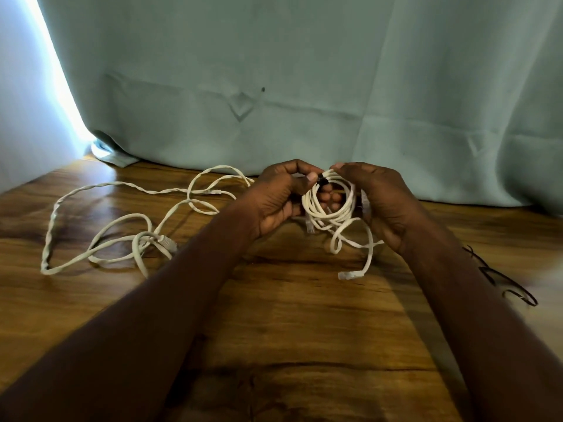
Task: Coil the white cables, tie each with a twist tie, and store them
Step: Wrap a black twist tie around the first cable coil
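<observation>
Centrally, left hand (278, 199) and right hand (377, 202) fingers pinch, apparently, the black twist tie (322, 180) on the coiled white cable (330, 208) above the desk (304, 315).

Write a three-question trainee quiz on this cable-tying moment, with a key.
1. True or false: the coiled cable lies flat on the table, untouched.
2. What wraps the top of the coil? A) black twist tie B) red tape C) nothing
3. Where is the loose cable: by the left hand or the right hand?

Key: 1 false, both hands hold it; 2 A; 3 the left hand's side, uncoiled.
</observation>
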Demonstrator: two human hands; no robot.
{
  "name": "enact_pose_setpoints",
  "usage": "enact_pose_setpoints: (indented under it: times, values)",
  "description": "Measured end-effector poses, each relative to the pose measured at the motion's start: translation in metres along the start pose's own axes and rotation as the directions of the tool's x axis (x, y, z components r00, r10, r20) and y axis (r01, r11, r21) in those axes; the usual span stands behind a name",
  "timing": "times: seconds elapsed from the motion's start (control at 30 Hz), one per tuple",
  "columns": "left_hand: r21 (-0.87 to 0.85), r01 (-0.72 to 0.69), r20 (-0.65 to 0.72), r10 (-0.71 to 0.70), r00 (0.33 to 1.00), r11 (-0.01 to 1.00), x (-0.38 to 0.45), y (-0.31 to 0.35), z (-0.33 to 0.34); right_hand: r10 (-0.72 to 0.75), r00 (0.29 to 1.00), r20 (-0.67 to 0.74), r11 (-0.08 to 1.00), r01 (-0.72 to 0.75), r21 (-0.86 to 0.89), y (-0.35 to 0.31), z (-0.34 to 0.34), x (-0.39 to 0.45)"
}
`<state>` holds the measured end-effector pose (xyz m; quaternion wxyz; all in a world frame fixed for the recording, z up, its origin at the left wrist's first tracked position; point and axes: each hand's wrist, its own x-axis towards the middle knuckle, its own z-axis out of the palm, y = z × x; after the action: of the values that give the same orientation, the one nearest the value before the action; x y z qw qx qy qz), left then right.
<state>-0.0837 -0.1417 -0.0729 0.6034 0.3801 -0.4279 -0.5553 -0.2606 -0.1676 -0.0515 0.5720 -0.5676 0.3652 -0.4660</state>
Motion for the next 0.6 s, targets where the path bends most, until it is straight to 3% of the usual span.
enact_pose_setpoints:
  times: [0.17,0.3,0.4,0.53,0.6]
  values:
    - [-0.023,-0.067,-0.125,0.064,0.990,0.997,0.003,-0.001,0.002,0.004,1.000,-0.027,0.999,-0.003,0.038,-0.002,-0.004,-0.001]
    - [0.107,0.002,-0.083,0.006,0.997,0.994,0.000,-0.001,0.003,0.054,0.994,-0.098,0.956,-0.023,0.293,0.003,0.000,0.003]
    - [0.117,0.029,-0.065,-0.022,0.998,0.993,-0.001,-0.001,0.005,0.086,0.984,-0.156,0.939,-0.028,0.343,0.006,-0.002,0.007]
    - [-0.063,0.027,-0.137,-0.035,0.990,0.998,0.001,0.000,0.010,-0.005,0.990,-0.144,0.930,0.058,0.362,0.009,-0.001,0.010]
    - [-0.145,0.027,-0.180,-0.053,0.982,0.989,0.004,-0.002,0.010,-0.060,0.985,-0.161,0.955,0.104,0.279,0.013,0.001,0.013]
